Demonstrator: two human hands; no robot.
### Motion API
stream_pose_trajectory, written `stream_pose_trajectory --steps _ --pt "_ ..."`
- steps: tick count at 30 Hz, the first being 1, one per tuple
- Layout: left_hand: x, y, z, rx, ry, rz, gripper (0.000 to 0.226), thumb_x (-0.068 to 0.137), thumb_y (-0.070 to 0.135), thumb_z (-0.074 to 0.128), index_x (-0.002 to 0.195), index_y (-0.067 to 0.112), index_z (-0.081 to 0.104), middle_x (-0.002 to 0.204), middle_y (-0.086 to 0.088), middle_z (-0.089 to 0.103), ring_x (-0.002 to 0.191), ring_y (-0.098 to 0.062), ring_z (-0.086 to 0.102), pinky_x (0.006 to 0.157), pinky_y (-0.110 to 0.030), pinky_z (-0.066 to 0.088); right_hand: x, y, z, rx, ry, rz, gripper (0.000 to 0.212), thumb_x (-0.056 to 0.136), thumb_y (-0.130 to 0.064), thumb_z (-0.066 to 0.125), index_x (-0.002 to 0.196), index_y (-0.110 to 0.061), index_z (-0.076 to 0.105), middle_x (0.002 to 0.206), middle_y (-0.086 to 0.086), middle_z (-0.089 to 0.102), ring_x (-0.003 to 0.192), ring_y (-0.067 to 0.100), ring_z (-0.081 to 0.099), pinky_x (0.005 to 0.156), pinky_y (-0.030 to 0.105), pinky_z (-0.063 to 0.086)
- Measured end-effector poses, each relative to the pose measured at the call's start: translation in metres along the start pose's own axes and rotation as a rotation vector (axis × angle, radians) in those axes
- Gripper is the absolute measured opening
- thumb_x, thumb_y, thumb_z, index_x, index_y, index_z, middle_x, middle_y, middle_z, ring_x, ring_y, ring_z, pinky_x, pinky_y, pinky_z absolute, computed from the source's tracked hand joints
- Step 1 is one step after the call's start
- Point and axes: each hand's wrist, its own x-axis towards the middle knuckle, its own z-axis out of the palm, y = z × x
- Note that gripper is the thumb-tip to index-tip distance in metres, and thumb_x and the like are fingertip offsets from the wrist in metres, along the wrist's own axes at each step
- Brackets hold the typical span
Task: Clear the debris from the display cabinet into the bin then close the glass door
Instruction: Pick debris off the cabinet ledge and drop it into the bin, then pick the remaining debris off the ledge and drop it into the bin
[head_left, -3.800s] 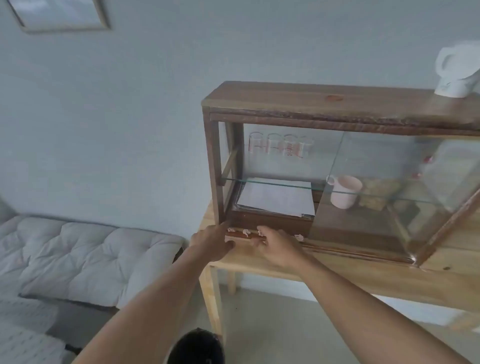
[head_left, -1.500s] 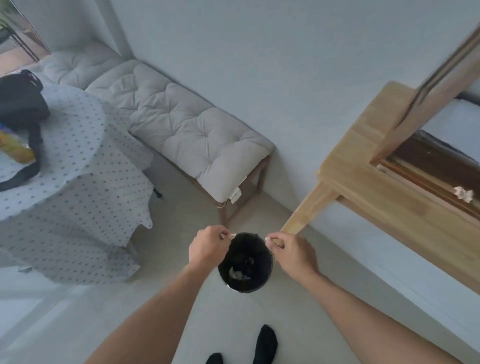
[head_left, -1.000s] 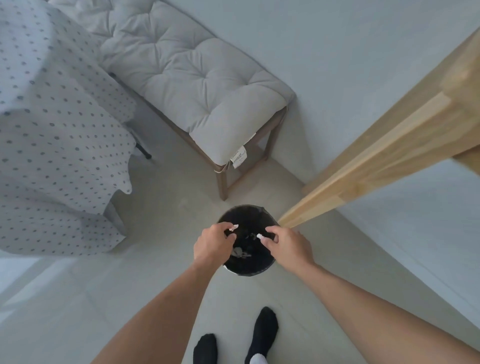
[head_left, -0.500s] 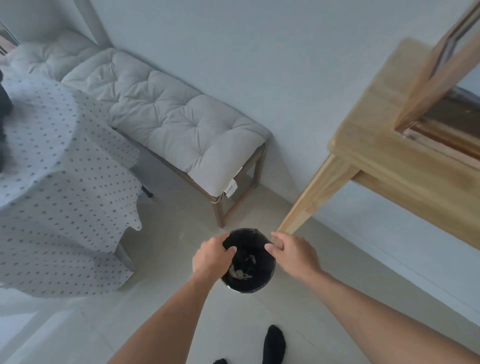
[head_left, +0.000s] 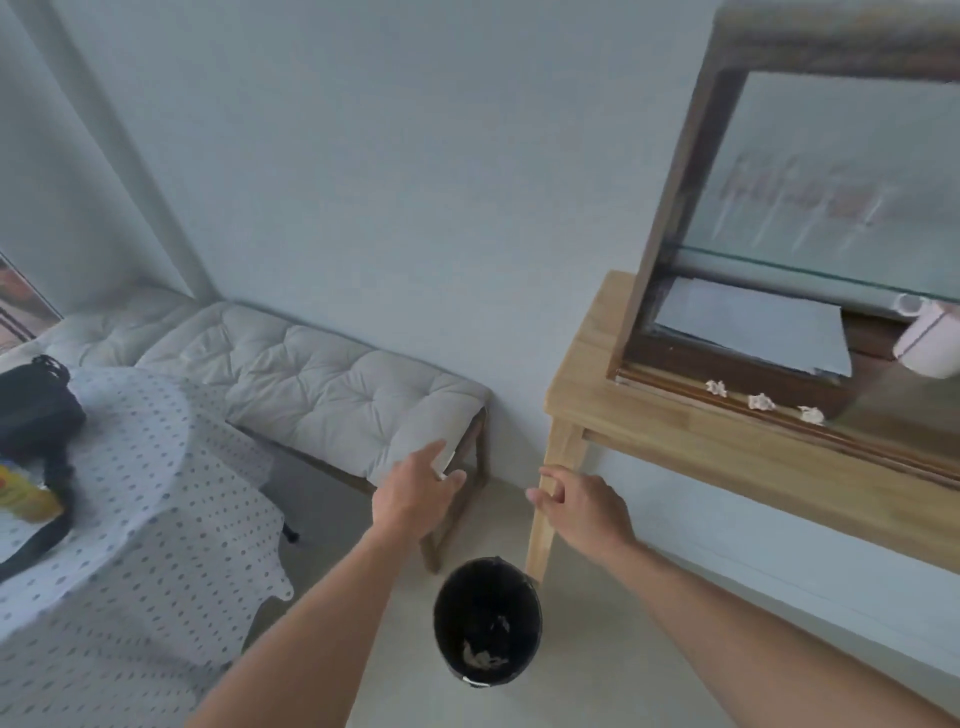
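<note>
A black bin (head_left: 487, 621) stands on the floor beside the table leg, with crumpled scraps lying in its bottom. My left hand (head_left: 415, 493) and my right hand (head_left: 579, 506) hang above and beyond it, both with fingers apart and holding nothing. The wooden display cabinet (head_left: 670, 208) sits on the light wooden table (head_left: 675, 441) at the right, its left side open. Three crumpled white bits of debris (head_left: 761, 401) lie along the cabinet's front rail. Inside are white paper sheets (head_left: 753, 332) and a pink mug (head_left: 930, 345).
A cushioned grey bench (head_left: 311, 379) runs along the wall at the left of the table. A round table with a dotted cloth (head_left: 130, 493) carries a black bag (head_left: 36, 410) and a yellow item (head_left: 23, 499).
Both hands have dropped their scraps into the bin and risen from its rim, fingers now apart. My view has lifted, bringing the cabinet and its leftover debris back into sight.
</note>
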Motion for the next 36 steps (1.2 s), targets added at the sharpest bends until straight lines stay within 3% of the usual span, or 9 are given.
stream_pose_trajectory --steps 3,7,11,15,18,23,27,36 --pt "-0.006 0.027 -0.024 -0.024 0.031 0.102 0.065 0.093 0.053 0.070 0.155 0.042 0.054 0.082 0.017 0.072 0.096 -0.017 0.072 0.090 -0.046 0.061 -0.010 -0.014 -0.033 0.023 0.068 0.000 0.052 0.101 -0.058 0.058 0.147 -0.034 0.062 0.092 -0.016 0.067 0.105 0.022 0.072 0.089 0.038 0.054" --pt "-0.012 0.067 -0.046 -0.033 0.039 0.214 0.064 0.095 0.050 0.071 0.155 0.037 0.055 0.091 0.012 0.074 0.101 -0.019 0.072 0.094 -0.045 0.060 -0.022 -0.022 -0.075 0.038 0.185 0.002 0.050 0.101 -0.058 0.059 0.144 -0.033 0.065 0.104 -0.010 0.076 0.109 0.023 0.072 0.084 0.035 0.051" --pt "-0.018 0.109 -0.052 0.003 0.036 0.282 0.065 0.096 0.051 0.069 0.157 0.039 0.053 0.103 0.007 0.076 0.118 -0.023 0.068 0.099 -0.045 0.058 -0.030 -0.018 -0.115 0.025 0.269 0.043 0.052 0.100 -0.059 0.059 0.145 -0.033 0.064 0.110 -0.008 0.079 0.113 0.024 0.071 0.084 0.035 0.048" --pt "-0.022 0.146 -0.044 0.025 0.011 0.345 0.064 0.097 0.053 0.069 0.157 0.039 0.052 0.092 0.014 0.070 0.110 -0.021 0.069 0.095 -0.046 0.060 -0.039 0.000 -0.150 0.032 0.345 0.077 0.049 0.100 -0.058 0.060 0.144 -0.037 0.064 0.105 -0.010 0.079 0.108 0.024 0.073 0.081 0.035 0.049" --pt "-0.024 0.174 -0.031 0.018 -0.004 0.381 0.065 0.096 0.056 0.070 0.157 0.041 0.051 0.092 0.016 0.070 0.108 -0.021 0.069 0.092 -0.045 0.060 -0.044 0.019 -0.172 0.057 0.388 0.125 0.049 0.098 -0.058 0.062 0.143 -0.038 0.065 0.111 -0.010 0.080 0.113 0.023 0.072 0.089 0.037 0.053" --pt "-0.025 0.216 -0.003 0.048 -0.046 0.450 0.066 0.096 0.057 0.070 0.157 0.041 0.052 0.086 0.022 0.068 0.110 -0.024 0.071 0.096 -0.048 0.059 -0.050 0.056 -0.200 0.055 0.444 0.179 0.049 0.097 -0.059 0.062 0.142 -0.038 0.067 0.115 -0.009 0.081 0.114 0.023 0.073 0.086 0.035 0.053" --pt "-0.025 0.246 0.024 0.061 -0.055 0.480 0.064 0.095 0.058 0.070 0.156 0.043 0.052 0.102 0.010 0.076 0.110 -0.024 0.070 0.093 -0.045 0.060 -0.050 0.085 -0.215 0.047 0.471 0.204 0.051 0.098 -0.058 0.061 0.143 -0.034 0.066 0.123 -0.005 0.080 0.120 0.026 0.072 0.091 0.037 0.055" --pt "-0.018 0.293 0.082 0.104 -0.113 0.538 0.060 0.096 0.049 0.074 0.153 0.040 0.057 0.123 0.000 0.078 0.123 -0.028 0.067 0.099 -0.045 0.057 -0.028 0.130 -0.221 0.045 0.444 0.234 0.059 0.100 -0.067 0.055 0.145 -0.031 0.065 0.122 -0.002 0.080 0.117 0.027 0.073 0.089 0.038 0.056"
